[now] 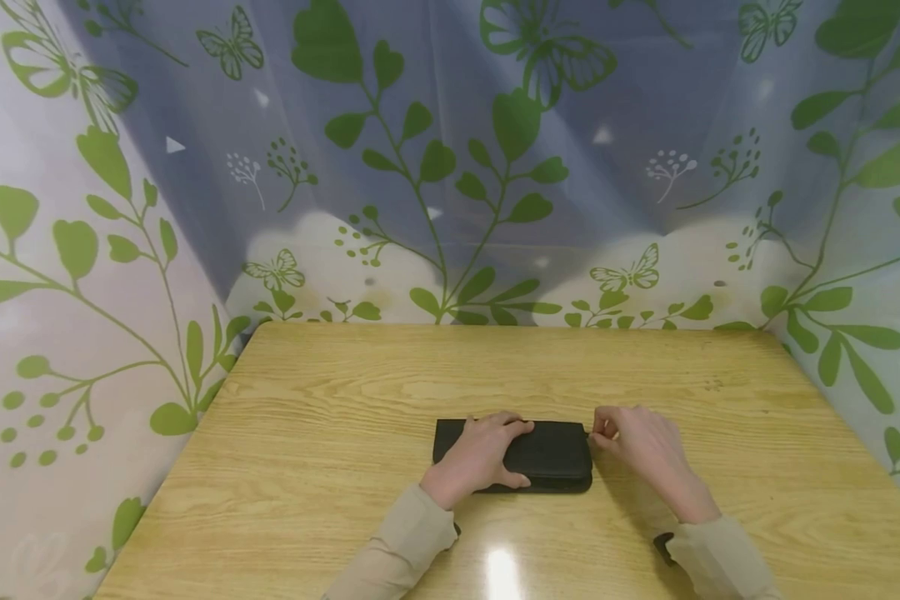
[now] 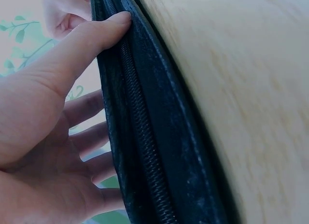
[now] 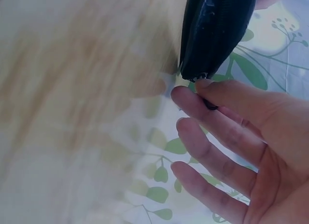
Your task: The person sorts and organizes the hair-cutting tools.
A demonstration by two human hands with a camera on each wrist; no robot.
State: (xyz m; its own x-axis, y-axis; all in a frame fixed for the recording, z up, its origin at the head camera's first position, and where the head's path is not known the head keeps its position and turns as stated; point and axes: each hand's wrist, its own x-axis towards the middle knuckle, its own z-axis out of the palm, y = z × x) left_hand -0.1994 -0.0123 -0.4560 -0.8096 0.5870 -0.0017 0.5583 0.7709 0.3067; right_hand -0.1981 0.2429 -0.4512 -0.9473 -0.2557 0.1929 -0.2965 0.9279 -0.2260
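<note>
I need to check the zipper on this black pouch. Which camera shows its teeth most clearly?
The left wrist view: the zipper runs close-up along the black pouch, teeth distinct, beside the left hand. The head view shows the whole pouch but no teeth. The right wrist view shows only its blurred end, where the right hand pinches something small and dark.

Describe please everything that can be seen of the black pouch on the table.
The pouch is black, long and flat, with a grainy, leather-like skin and rounded corners. A black zipper runs along its edge and looks closed where it shows. It lies flat on the wooden table, near the front edge. The left hand rests on its left half, thumb on the near edge. The right hand pinches a small dark pull at its right end.
</note>
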